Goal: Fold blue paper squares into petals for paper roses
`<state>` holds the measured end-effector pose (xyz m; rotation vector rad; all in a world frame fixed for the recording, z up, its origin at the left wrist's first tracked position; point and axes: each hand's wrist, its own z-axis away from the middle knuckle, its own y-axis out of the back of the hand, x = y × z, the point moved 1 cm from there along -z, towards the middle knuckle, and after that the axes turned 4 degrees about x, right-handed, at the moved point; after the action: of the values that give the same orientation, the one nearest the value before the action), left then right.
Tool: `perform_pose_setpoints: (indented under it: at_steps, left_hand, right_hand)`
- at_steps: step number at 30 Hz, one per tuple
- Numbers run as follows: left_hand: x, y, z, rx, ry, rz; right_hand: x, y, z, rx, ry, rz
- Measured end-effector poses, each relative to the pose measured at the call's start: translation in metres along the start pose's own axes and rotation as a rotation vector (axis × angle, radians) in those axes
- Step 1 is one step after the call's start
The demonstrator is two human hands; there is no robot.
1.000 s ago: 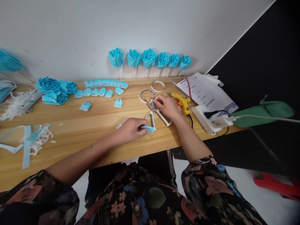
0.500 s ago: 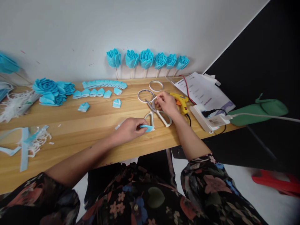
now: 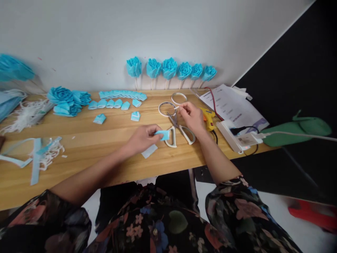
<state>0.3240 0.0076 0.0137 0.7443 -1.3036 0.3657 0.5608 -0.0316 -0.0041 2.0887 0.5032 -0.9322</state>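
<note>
My left hand (image 3: 142,138) pinches a small folded blue piece (image 3: 162,134) just above the wooden table (image 3: 86,140). A pale blue strip (image 3: 149,151) lies on the table under that hand. My right hand (image 3: 192,117) is closed in a pinch on a thin white strip (image 3: 176,107) over a tape ring (image 3: 165,108). White-handled scissors (image 3: 181,131) lie between the two hands, partly under the right one.
A yellow glue gun (image 3: 208,118) and a white power strip (image 3: 234,136) lie right of the scissors, with papers (image 3: 231,103) behind. A second tape ring (image 3: 178,98), folded blue petals (image 3: 116,104), blue paper roses (image 3: 171,68) against the wall, and scraps (image 3: 39,151) at left.
My left hand has lifted the blue piece off the table and a pale strip now shows under it. My right hand has pulled a thin white strip up from beside the tape ring.
</note>
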Motion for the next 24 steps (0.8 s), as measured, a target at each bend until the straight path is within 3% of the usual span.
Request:
perform_pose_setpoints:
  at_steps: [3, 6, 9, 12, 17, 24]
  left_hand:
    - [0.007, 0.027, 0.002, 0.1, 0.059, 0.089]
    - [0.007, 0.048, 0.007, 0.136, 0.098, 0.185]
    - [0.001, 0.057, 0.012, 0.175, 0.133, 0.265]
    - [-0.006, 0.06, 0.015, 0.187, 0.142, 0.299]
    - [-0.016, 0.063, 0.016, 0.188, 0.172, 0.343]
    - [-0.019, 0.063, 0.02, 0.125, 0.158, 0.386]
  right_hand:
    - [-0.031, 0.002, 0.006, -0.009, 0.154, 0.007]
    - [-0.066, -0.003, 0.01, -0.032, 0.402, 0.06]
    - [-0.091, -0.017, 0.014, -0.065, 0.697, 0.099]
    - [-0.101, -0.038, 0.017, -0.028, 0.862, 0.106]
    - [-0.096, -0.062, 0.024, 0.01, 0.9, 0.117]
    - [-0.084, -0.067, 0.031, -0.055, 0.849, 0.077]
